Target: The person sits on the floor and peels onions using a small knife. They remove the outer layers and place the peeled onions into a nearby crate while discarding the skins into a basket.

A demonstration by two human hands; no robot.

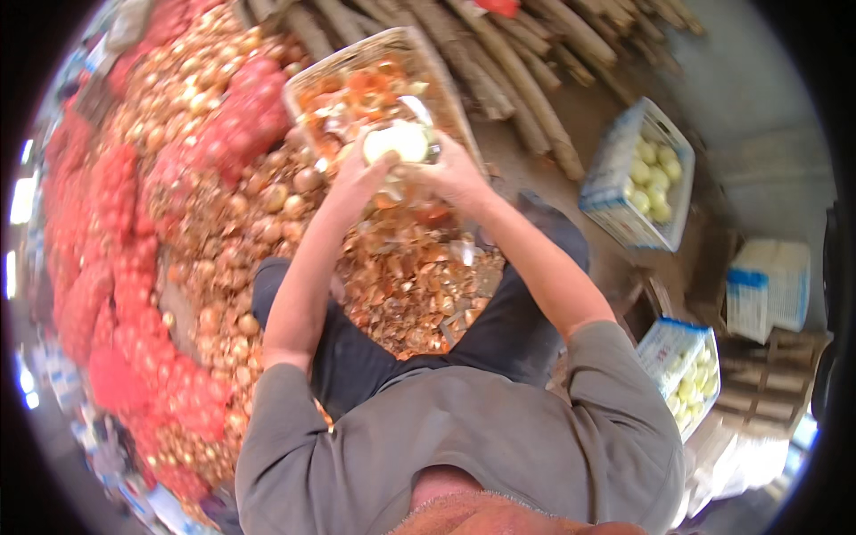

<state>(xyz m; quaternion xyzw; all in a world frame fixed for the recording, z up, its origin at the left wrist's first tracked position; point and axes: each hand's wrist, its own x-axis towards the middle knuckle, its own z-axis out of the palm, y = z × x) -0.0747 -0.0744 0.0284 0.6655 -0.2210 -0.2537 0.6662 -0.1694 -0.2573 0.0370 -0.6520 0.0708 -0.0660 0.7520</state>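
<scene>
A pale, mostly peeled onion (394,143) is held up between my two hands, over the near end of a basket-like crate (449,87). My left hand (361,167) grips the onion's left side, its thumb along the lower edge. On the other side my right hand (451,168) curls against it. A small dark, shiny thing (434,148) shows by the right fingers, too blurred to identify. Just above the onion is a bright curved strip (416,109), blade or peel, I cannot tell. Orange and brown onion skins (368,90) lie inside the crate.
Loose onion skins (408,281) cover the floor between my legs. Unpeeled onions (274,197) and red mesh sacks (114,287) of onions spread along the left. Wooden poles (481,60) lie beyond the crate. Plastic crates (602,194) (710,374) of peeled onions stand at right.
</scene>
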